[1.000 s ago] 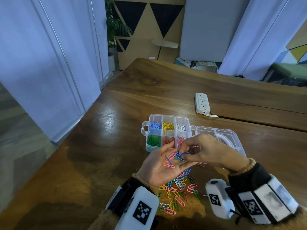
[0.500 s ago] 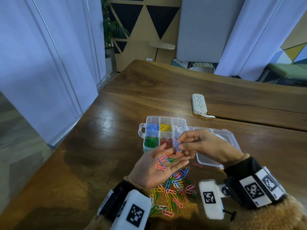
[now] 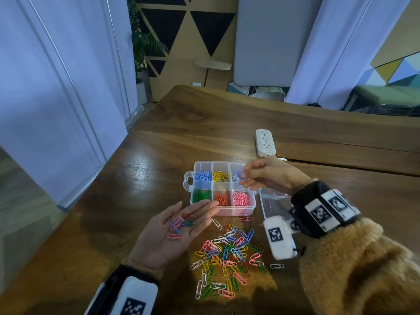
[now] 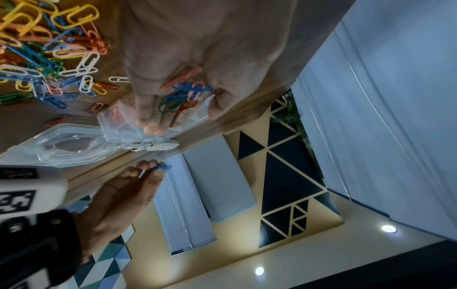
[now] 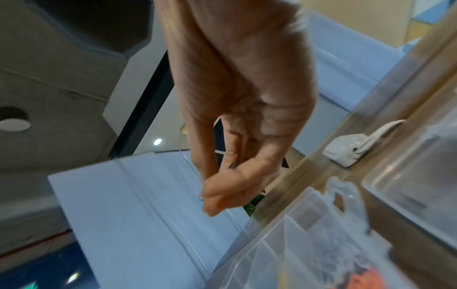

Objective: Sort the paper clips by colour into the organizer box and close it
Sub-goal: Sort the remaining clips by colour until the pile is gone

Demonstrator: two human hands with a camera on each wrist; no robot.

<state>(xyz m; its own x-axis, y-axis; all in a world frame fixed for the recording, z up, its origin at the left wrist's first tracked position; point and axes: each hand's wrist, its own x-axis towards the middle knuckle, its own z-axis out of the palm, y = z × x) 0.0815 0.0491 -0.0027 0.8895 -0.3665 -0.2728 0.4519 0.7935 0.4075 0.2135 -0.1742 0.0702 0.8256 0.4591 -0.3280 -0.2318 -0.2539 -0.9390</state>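
My right hand (image 3: 266,176) has lifted from my palm to the box (image 3: 219,187) at frame centre, fingers (image 4: 148,166) pinching what looks like a blue clip (image 4: 158,168). My left hand (image 3: 175,233) lies flat, cradling a few clips; the pile (image 3: 227,255) below awaits sorting.

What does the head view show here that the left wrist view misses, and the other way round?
Only the head view shows the organizer box from above, with its six compartments sorted by colour: blue, yellow and white behind, green, orange and pink in front.

Only the left wrist view shows the blue paper clip plainly, pinched in the right hand; in the head view the clip is only a small blur at the fingertips.

Both show the left hand open, palm up, a few clips lying on it, the loose pile on the table, the open lid and the power strip.
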